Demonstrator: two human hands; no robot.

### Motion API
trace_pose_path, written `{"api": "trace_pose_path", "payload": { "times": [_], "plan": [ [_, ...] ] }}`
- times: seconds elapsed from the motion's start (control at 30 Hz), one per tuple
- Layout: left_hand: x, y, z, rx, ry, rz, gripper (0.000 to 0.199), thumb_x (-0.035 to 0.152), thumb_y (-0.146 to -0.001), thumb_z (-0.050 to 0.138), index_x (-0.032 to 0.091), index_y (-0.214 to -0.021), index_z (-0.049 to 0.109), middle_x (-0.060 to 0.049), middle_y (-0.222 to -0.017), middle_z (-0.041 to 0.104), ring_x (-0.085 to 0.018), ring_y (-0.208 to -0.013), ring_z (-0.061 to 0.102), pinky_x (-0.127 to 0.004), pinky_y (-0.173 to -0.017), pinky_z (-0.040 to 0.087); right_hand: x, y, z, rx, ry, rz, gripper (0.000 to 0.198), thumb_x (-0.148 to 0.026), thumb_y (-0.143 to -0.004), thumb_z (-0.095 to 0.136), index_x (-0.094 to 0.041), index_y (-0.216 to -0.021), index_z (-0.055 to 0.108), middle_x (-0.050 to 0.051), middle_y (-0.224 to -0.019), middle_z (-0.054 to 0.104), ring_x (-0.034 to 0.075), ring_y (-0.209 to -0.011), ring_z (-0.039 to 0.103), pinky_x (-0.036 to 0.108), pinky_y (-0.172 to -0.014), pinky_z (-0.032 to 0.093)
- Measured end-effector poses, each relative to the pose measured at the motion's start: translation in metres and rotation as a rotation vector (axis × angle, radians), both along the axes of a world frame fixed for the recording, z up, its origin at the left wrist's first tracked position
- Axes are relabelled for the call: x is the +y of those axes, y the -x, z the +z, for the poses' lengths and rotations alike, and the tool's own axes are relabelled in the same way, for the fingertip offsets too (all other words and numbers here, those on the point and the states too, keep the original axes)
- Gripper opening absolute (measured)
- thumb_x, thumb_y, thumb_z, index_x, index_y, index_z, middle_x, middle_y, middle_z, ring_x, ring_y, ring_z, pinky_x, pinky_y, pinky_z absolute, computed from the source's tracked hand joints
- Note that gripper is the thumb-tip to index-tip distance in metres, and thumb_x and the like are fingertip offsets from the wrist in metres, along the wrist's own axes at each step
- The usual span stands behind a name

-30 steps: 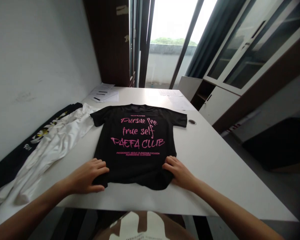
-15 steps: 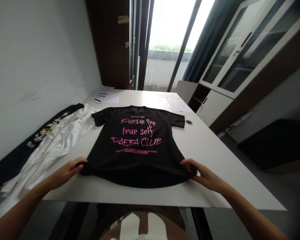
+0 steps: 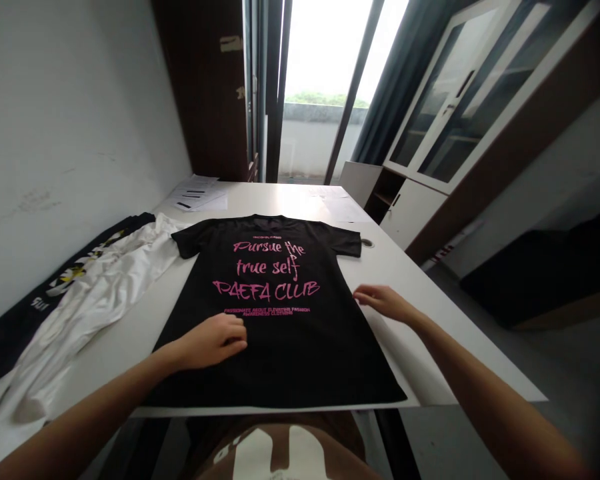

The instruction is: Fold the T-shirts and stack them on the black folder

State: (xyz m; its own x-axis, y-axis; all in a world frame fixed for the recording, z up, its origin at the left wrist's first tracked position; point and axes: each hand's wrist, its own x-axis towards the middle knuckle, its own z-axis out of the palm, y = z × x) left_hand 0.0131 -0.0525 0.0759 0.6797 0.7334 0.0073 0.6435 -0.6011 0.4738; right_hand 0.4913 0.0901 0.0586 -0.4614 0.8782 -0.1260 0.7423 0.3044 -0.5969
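— How to describe the left hand (image 3: 213, 341)?
— Extended over the lower part of the black T-shirt (image 3: 275, 363), by the left end of the pink print (image 3: 267, 269), palm down, fingers loosely curled. Released, with flat cloth beneath; impossible to tell whether touching it.
— And the right hand (image 3: 385, 301)?
— Reaching forward just beside the T-shirt's right edge, fingers close together and gently bent. Also released; hard to judge for contact with the fabric.
— Where to find the T-shirt, then?
— Spread flat on the white worktop (image 3: 270, 198), partly beneath the left hand, collar at the far end.
— And left of the T-shirt?
— A crumpled white garment (image 3: 110, 287), then a dark one (image 3: 15, 333).
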Motion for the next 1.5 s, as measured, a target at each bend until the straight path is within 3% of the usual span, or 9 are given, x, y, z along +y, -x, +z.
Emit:
{"api": "trace_pose_path", "payload": {
  "times": [0.1,0.23,0.37,0.5,0.73,0.93,1.17,1.37,1.5],
  "plan": [
    [0.022,-0.079,-0.010,-0.065,-0.045,-0.261,0.014,0.030,-0.100,0.059,0.024,-0.096,0.070,-0.002,-0.095,0.069,-0.017,-0.091,0.066,-0.028,-0.086,0.048,0.063,0.000,-0.019,-0.081,-0.214,-0.235,0.033,-0.046,-0.096,0.053,-0.024,-0.107,0.074,0.006,-0.109,0.076,0.025,-0.098,0.068,0.037,-0.093,0.050],
    [0.040,-0.187,-0.029,-0.030,-0.186,-0.497,0.024,0.040,-0.098,0.060,0.023,-0.113,0.069,-0.007,-0.105,0.070,-0.022,-0.096,0.067,-0.034,-0.087,0.053,0.129,-0.001,-0.032,-0.185,-0.290,-0.531,0.042,-0.040,-0.097,0.052,-0.018,-0.130,0.065,0.012,-0.125,0.070,0.027,-0.115,0.064,0.036,-0.100,0.047],
    [0.046,-0.271,-0.045,0.043,-0.244,-0.523,0.051,0.052,-0.098,0.055,0.023,-0.140,0.055,-0.013,-0.110,0.069,-0.029,-0.091,0.071,-0.039,-0.067,0.055,0.172,-0.003,-0.044,-0.293,-0.275,-0.778,0.060,-0.053,-0.096,0.052,-0.014,-0.142,0.057,0.020,-0.141,0.057,0.035,-0.133,0.050,0.046,-0.106,0.043],
    [0.051,-0.312,-0.063,0.071,-0.242,-0.522,0.034,0.046,-0.096,0.058,0.027,-0.123,0.062,-0.010,-0.097,0.072,-0.028,-0.079,0.072,-0.037,-0.052,0.047,0.208,-0.009,-0.061,-0.327,-0.238,-0.920,0.070,-0.064,-0.093,0.052,-0.012,-0.140,0.058,0.024,-0.142,0.052,0.039,-0.133,0.047,0.051,-0.108,0.039],
    [0.055,-0.300,-0.058,-0.028,-0.397,-0.641,0.016,0.034,-0.101,0.052,0.025,-0.108,0.064,-0.005,-0.101,0.067,-0.021,-0.089,0.066,-0.033,-0.058,0.044,0.255,-0.023,-0.074,-0.352,-0.250,-0.976,0.049,-0.052,-0.093,0.060,-0.018,-0.128,0.066,0.020,-0.137,0.055,0.035,-0.130,0.047,0.048,-0.106,0.038],
    [0.060,-0.285,-0.036,-0.095,-0.418,-0.585,0.023,0.036,-0.096,0.057,0.022,-0.113,0.065,-0.008,-0.137,0.059,-0.026,-0.129,0.052,-0.039,-0.097,0.045,0.268,-0.035,-0.070,-0.401,-0.224,-0.901,0.034,-0.046,-0.096,0.058,-0.022,-0.116,0.071,0.017,-0.130,0.059,0.035,-0.129,0.046,0.050,-0.105,0.037],
    [0.054,-0.282,-0.036,-0.083,-0.380,-0.562,0.023,0.034,-0.094,0.059,0.019,-0.112,0.061,-0.004,-0.100,0.073,-0.026,-0.115,0.058,-0.049,-0.117,0.026,0.262,-0.011,-0.068,-0.394,-0.281,-0.901,0.039,-0.040,-0.095,0.058,-0.017,-0.125,0.067,0.020,-0.137,0.054,0.034,-0.132,0.045,0.049,-0.108,0.035],
    [0.053,-0.256,-0.024,-0.024,-0.437,-0.507,0.021,0.029,-0.095,0.057,0.022,-0.113,0.065,-0.005,-0.105,0.069,-0.027,-0.110,0.055,-0.048,-0.112,0.032,0.265,0.005,-0.036,-0.094,-0.261,-0.928,0.036,-0.022,-0.089,0.057,-0.010,-0.121,0.067,0.027,-0.132,0.059,0.037,-0.130,0.049,0.053,-0.110,0.035],
    [0.052,-0.217,-0.004,0.035,-0.416,-0.494,0.018,0.029,-0.090,0.064,0.021,-0.106,0.065,-0.006,-0.109,0.067,-0.026,-0.116,0.054,-0.045,-0.113,0.034,0.281,0.036,-0.003,0.192,-0.178,-0.767,0.020,-0.023,-0.083,0.065,-0.015,-0.101,0.070,0.014,-0.102,0.070,0.027,-0.099,0.065,0.039,-0.091,0.051]
  ]
}}
